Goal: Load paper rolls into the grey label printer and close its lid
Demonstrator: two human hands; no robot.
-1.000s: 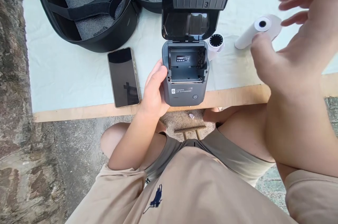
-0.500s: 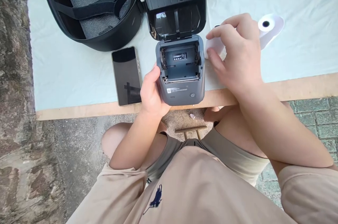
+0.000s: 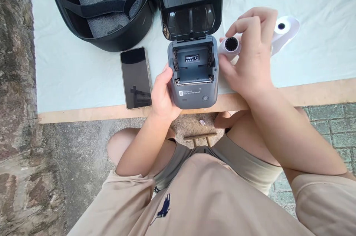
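Note:
A dark grey label printer (image 3: 191,95) stands at the table's front edge with its lid (image 3: 191,17) swung up and its roll bay showing. My left hand (image 3: 164,93) is wrapped round the printer's left side. Just right of the printer, my right hand (image 3: 250,52) grips a small white paper roll (image 3: 228,52) between thumb and fingers; the roll's dark core faces me. Part of that roll is hidden by the fingers. Beyond the right hand lies another white paper roll (image 3: 283,28) with a loose tail of paper.
A black zip case (image 3: 125,37), open, with grey foam and a strap inside, stands at the back left. Between it and my left hand lies a smartphone (image 3: 135,78). A pale cloth (image 3: 319,54) covers the table, whose wooden edge (image 3: 314,93) runs along the front.
The white roll in my right hand has tipped, so its dark core now shows. The printer, case and phone sit slightly further right and higher in view.

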